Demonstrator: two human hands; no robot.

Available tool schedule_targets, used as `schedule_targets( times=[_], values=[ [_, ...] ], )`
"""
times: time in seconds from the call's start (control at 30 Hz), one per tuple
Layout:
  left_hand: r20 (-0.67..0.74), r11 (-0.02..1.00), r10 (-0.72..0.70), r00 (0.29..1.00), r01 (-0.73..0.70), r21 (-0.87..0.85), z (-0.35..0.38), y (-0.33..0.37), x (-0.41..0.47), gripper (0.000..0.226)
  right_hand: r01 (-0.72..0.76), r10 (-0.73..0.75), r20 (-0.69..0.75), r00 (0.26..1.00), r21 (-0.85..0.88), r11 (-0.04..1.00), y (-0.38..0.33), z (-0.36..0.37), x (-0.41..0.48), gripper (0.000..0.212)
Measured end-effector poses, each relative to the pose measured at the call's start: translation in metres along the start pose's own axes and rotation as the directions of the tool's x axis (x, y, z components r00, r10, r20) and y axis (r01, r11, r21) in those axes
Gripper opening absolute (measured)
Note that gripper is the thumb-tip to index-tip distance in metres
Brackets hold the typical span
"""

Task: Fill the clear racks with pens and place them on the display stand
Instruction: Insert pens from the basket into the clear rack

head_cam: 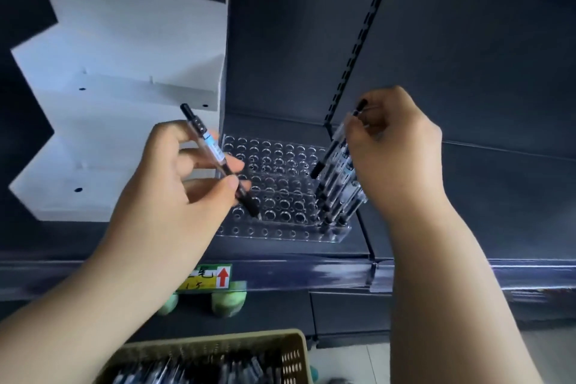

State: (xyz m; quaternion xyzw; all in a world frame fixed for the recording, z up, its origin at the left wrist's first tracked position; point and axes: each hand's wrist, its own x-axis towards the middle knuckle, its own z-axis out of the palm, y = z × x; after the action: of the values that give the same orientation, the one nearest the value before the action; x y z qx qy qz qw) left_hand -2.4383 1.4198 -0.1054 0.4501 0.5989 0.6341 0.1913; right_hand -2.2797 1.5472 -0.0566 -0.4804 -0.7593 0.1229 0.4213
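A clear rack (280, 193) full of round holes lies on a dark shelf (280, 252). Several black pens (339, 193) stand in its right column. My left hand (180, 178) grips a black pen (215, 150) slantwise, tip down over the rack's near left holes. My right hand (399, 150) pinches another black pen (336, 140) by its upper end, its tip hovering above the standing pens. The white stepped display stand (124, 103) stands to the left of the rack.
A tan perforated basket (290, 349) with more pens sits at the bottom. A green and yellow price tag (208, 279) hangs on the shelf edge. A slotted upright (355, 50) runs up the dark back panel behind the rack.
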Motion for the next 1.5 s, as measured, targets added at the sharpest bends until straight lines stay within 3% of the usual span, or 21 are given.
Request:
schedule_targets(
  times=[0.07,0.13,0.2,0.3,0.33,0.4,0.5,0.63,0.77,0.83,1.1,1.27,1.5],
  values=[
    [0.010,0.999,-0.016,1.000,0.016,-0.027,-0.002,-0.006,-0.008,0.034,0.025,-0.024,0.023,0.999,-0.059,0.998,0.001,0.005,0.000,0.013],
    [0.047,0.989,-0.141,0.989,0.142,-0.029,0.001,-0.018,-0.004,0.031,0.038,-0.034,0.043,0.998,-0.093,0.995,0.001,0.007,0.000,0.013],
    [0.179,0.959,-0.262,0.949,0.277,-0.066,-0.003,-0.038,-0.009,0.017,0.041,-0.034,0.061,0.998,-0.124,0.991,0.002,0.007,0.001,0.015],
    [0.174,0.942,-0.314,0.933,0.330,-0.066,-0.011,-0.057,-0.012,0.016,0.062,-0.054,0.050,0.997,-0.179,0.982,0.003,0.007,0.002,0.023],
    [0.168,0.949,-0.288,0.943,0.305,-0.083,-0.011,-0.052,-0.012,0.004,0.062,-0.056,0.034,0.998,-0.185,0.981,0.003,0.007,0.001,0.025],
    [0.125,0.973,-0.191,0.974,0.204,-0.104,-0.014,-0.036,-0.010,0.035,0.059,-0.059,0.007,0.998,-0.183,0.981,0.003,0.008,0.001,0.023],
    [0.088,0.975,-0.119,0.989,0.133,-0.176,-0.015,-0.032,-0.013,0.047,0.117,-0.116,0.017,0.993,-0.216,0.969,0.002,0.010,-0.003,0.016],
    [0.005,0.989,-0.028,1.000,0.029,-0.145,-0.013,-0.030,-0.014,0.032,0.171,-0.166,0.043,0.985,-0.270,0.947,0.002,0.010,-0.007,0.019],
    [0.000,0.983,-0.059,0.998,0.059,-0.176,-0.010,-0.028,-0.011,0.022,0.182,-0.186,0.015,0.982,-0.294,0.938,0.004,0.007,-0.010,0.020],
    [-0.003,0.991,-0.054,0.999,0.053,-0.119,-0.007,-0.024,-0.010,0.012,0.169,-0.179,-0.015,0.984,-0.257,0.952,0.003,0.006,-0.012,0.020],
    [0.006,0.995,-0.016,1.000,0.016,0.100,0.026,0.002,0.006,0.017,0.174,-0.181,-0.019,0.983,-0.193,0.966,0.007,-0.005,-0.020,0.019],
    [0.039,0.957,0.095,0.995,-0.102,0.272,0.064,0.009,0.026,0.005,0.152,-0.157,-0.029,0.987,-0.142,0.978,0.012,-0.016,-0.018,0.021],
    [0.123,0.875,0.220,0.968,-0.251,0.414,0.093,-0.007,0.037,0.008,0.134,-0.135,0.007,0.991,-0.125,0.983,0.019,-0.016,-0.021,0.020]
  ],
)
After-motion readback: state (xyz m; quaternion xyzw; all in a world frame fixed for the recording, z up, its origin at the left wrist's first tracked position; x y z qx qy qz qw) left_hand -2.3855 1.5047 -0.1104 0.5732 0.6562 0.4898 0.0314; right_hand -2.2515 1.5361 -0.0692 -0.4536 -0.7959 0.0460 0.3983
